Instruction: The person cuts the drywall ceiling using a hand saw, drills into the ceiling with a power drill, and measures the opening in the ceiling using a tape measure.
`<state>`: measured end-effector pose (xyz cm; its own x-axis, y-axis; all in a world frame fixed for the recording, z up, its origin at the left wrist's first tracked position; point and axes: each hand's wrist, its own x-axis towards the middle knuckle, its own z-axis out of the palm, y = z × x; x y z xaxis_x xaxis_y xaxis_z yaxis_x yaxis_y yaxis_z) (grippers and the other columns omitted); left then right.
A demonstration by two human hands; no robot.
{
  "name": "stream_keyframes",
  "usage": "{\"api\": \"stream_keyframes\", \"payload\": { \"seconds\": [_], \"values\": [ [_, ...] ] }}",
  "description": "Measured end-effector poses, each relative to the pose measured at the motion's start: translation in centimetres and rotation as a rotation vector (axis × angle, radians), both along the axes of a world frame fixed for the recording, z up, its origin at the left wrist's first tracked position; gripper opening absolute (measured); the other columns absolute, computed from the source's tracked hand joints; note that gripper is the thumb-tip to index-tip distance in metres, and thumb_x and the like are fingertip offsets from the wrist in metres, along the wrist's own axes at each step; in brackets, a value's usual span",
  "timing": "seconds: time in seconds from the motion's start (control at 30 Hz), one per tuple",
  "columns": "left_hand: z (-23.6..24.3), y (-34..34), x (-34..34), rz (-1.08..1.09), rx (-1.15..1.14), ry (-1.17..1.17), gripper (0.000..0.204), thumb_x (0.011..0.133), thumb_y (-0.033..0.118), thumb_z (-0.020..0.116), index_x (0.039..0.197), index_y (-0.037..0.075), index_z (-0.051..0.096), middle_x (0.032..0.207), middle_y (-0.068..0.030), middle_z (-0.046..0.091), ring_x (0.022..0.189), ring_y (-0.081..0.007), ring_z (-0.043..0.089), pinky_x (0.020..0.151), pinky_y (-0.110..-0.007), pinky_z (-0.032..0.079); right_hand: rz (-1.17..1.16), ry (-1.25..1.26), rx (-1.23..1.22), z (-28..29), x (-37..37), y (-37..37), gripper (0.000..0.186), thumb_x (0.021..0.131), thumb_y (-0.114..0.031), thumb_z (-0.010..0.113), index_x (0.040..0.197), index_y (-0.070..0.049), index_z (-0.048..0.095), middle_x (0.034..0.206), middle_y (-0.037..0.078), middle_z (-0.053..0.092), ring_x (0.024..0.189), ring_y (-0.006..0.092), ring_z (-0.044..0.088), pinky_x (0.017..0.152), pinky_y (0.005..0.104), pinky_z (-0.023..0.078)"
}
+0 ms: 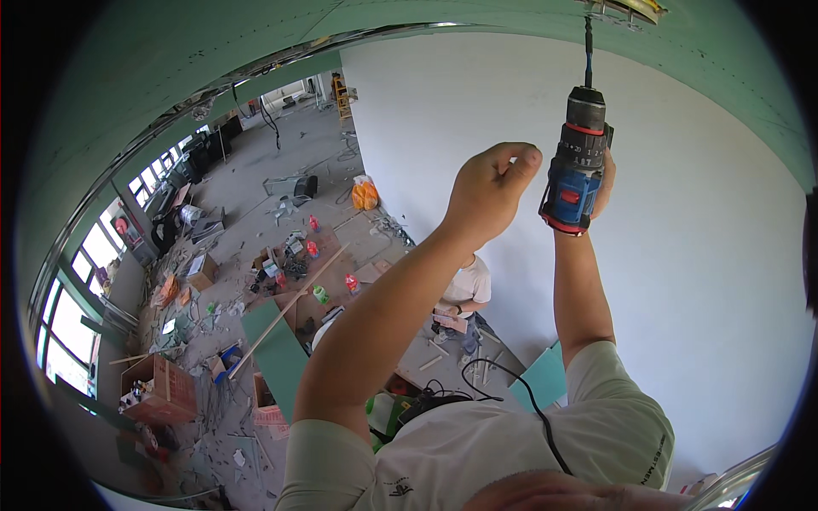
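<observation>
Step in hand: driving a fastener overhead. The drill [576, 175] points straight up, its long bit [587, 53] meeting the green ceiling board [477, 17] at a small metal bracket [626, 10].
Right hand [603, 183]: mostly hidden behind the drill, wrapped tight around its grip, fingers closed on the handle. Whether a finger is on the trigger cannot be told.
Left hand [490, 192]: raised just left of the drill, level with its body but apart from it. Fingers curled, fingertips pinched together. It may hold a small screw, but nothing can be made out.
Drill: blue and red body, black chuck, directly above the right forearm and directly below the bracket.
Next move, as a judgement: the bit must stay square to the board, with steady upward pressure from the right arm.
Below the arms: 1 other person crouches on the floor [281, 162] by the white wall [699, 272], among green board offcuts [277, 349], cardboard boxes [162, 387] and scraps.
</observation>
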<state>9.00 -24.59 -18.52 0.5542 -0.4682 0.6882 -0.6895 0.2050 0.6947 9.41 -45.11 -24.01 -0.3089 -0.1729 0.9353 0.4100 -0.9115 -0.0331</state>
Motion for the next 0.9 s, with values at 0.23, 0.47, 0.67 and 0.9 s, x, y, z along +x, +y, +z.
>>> {"api": "stream_keyframes", "payload": {
  "seconds": [0.23, 0.47, 0.67, 0.9],
  "values": [
    [2.0, 0.1, 0.2, -0.012, 0.062, 0.009, 0.066, 0.096, 0.06, 0.041, 0.111, 0.0, 0.065, 0.062, 0.0004, 0.046, 0.063, -0.0123, 0.046, 0.06, -0.026, 0.034, -0.161, -0.108, 0.065, 1.3, -0.7, 1.5, 0.034, 0.087, -0.016, 0.063, 0.116, -0.003, 0.052, 0.084, 0.011, 0.064, 0.065, 0.022, 0.061, 0.065, 0.0312, 0.055],
    [5.1, -1.3, 0.6, -0.077, -0.029, -0.001, 0.054, 0.094, 0.052, 0.05, 0.103, 0.002, 0.067, 0.06, 0.0026, 0.044, 0.058, -0.0096, 0.04, 0.055, -0.025, 0.031, 1.398, 0.131, 0.503, 3.0, -4.0, 3.2, 0.03, 0.083, -0.008, 0.067, 0.11, -0.003, 0.055, 0.081, 0.012, 0.065, 0.062, 0.0191, 0.06, 0.059, 0.0294, 0.053],
    [10.7, -2.3, -0.3, -0.115, -0.178, -0.025, 0.042, 0.088, 0.041, 0.06, 0.102, 0.003, 0.068, 0.063, 0.0022, 0.048, 0.056, -0.0093, 0.039, 0.052, -0.026, 0.029, 0.965, 0.257, 0.407, 1.7, -2.3, 1.3, 0.024, 0.089, -0.019, 0.059, 0.107, -0.003, 0.056, 0.083, 0.011, 0.066, 0.063, 0.017, 0.06, 0.057, 0.0273, 0.051],
    [13.5, -5.9, 0.4, -0.119, -0.185, 0.049, 0.036, 0.085, 0.027, 0.06, 0.103, -0.002, 0.069, 0.086, -0.0102, 0.066, 0.073, -0.0191, 0.057, 0.065, -0.03, 0.046, 0.186, 0.19, 0.24, 1.4, -2.5, 4.2, 0.03, 0.094, -0.029, 0.051, 0.106, -0.002, 0.057, 0.083, 0.01, 0.066, 0.063, 0.0169, 0.059, 0.058, 0.0276, 0.051]
  ]
}}
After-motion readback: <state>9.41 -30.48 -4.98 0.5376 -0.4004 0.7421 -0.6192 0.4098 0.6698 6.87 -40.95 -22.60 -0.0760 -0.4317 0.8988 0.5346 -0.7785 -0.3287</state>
